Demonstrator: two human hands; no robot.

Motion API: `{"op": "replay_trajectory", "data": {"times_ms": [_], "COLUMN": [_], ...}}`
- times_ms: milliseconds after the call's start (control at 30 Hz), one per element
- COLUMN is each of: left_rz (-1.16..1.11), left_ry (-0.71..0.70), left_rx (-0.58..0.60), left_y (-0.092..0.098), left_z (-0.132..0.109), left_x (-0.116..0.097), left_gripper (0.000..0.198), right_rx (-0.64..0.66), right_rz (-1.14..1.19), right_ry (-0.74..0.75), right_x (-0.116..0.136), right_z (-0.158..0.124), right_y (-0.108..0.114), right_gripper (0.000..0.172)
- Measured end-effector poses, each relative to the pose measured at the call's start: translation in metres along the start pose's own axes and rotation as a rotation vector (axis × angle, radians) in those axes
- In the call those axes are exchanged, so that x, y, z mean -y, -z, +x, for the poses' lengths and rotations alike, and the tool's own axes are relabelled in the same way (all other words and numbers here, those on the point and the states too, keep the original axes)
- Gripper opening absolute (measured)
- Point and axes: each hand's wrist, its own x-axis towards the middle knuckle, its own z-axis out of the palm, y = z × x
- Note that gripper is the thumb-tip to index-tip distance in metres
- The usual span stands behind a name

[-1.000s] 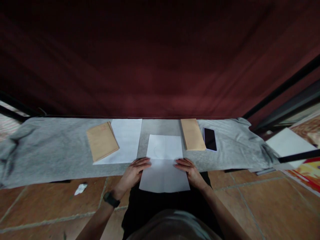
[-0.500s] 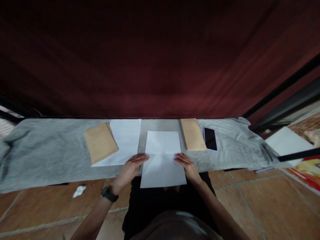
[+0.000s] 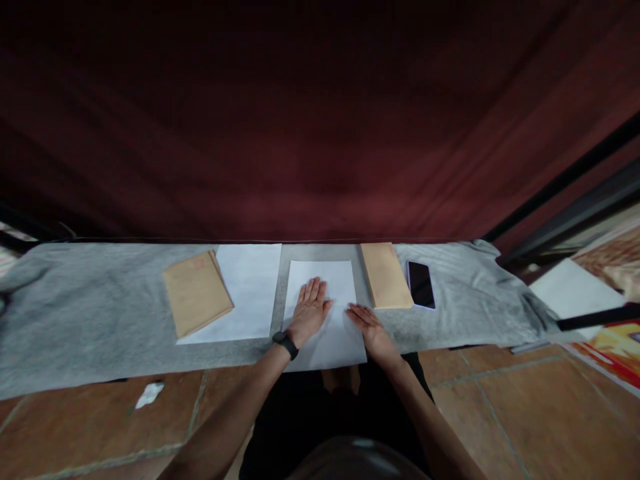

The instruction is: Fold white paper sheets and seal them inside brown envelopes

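Observation:
A white sheet of paper (image 3: 330,347) lies in front of me on the grey cloth, its near edge reaching the cloth's front edge. My left hand (image 3: 310,310) rests flat on the sheet's middle, fingers stretched forward and thumb out to the side. At the sheet's right edge, my right hand (image 3: 370,328) touches the paper with its fingertips, fingers extended. Left of the sheet are white papers (image 3: 253,287), partly covered by brown envelopes (image 3: 197,293). On the right lies a stack of brown envelopes (image 3: 386,277).
A phone (image 3: 421,285) lies right of the brown stack on the cloth-covered surface (image 3: 100,300). Behind it hangs a dark red curtain (image 3: 320,167). A crumpled white tissue (image 3: 149,395) is on the tiled floor. Black bars and printed sheets stand at the far right.
My left hand has moved right from the sheet's left edge onto its middle and now lies flat. The sheet lies flatter and slightly further left. My right hand stays at the right edge.

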Motion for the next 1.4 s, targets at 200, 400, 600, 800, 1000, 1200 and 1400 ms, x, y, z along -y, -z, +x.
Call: {"op": "replay_trajectory", "data": {"times_ms": [200,400,600,800,1000,1200,1400], "left_rz": [0.018,0.021,0.059,0.046,0.026,0.036,0.019], "left_ry": [0.055,0.058,0.174,0.292,0.289,0.115,0.102], "left_rx": [-0.030,0.028,-0.102,-0.164,-0.207,-0.178,-0.139], "left_y": [-0.010,-0.011,-0.019,-0.016,-0.001,0.007,-0.004], "left_z": [0.012,0.053,0.058,0.051,0.048,-0.002,-0.067], "left_x": [-0.004,0.013,0.040,0.053,0.053,0.020,0.006], "left_gripper": [0.057,0.059,0.058,0.062,0.059,0.057,0.059], "right_rx": [-0.224,-0.201,-0.173,-0.211,-0.333,-0.261,-0.136], "right_rz": [0.185,0.009,-0.303,-0.376,-0.280,-0.237,-0.304], "right_ry": [-0.234,-0.195,-0.212,-0.256,-0.259,-0.151,-0.091], "right_x": [0.017,0.039,0.023,-0.003,-0.005,0.052,0.070], "right_z": [0.036,0.127,0.145,0.140,0.138,0.088,0.027], "right_y": [-0.013,-0.057,-0.074,-0.063,-0.050,-0.070,-0.068], "right_gripper": [0.045,0.054,0.054,0.056,0.059,0.054,0.053]}}
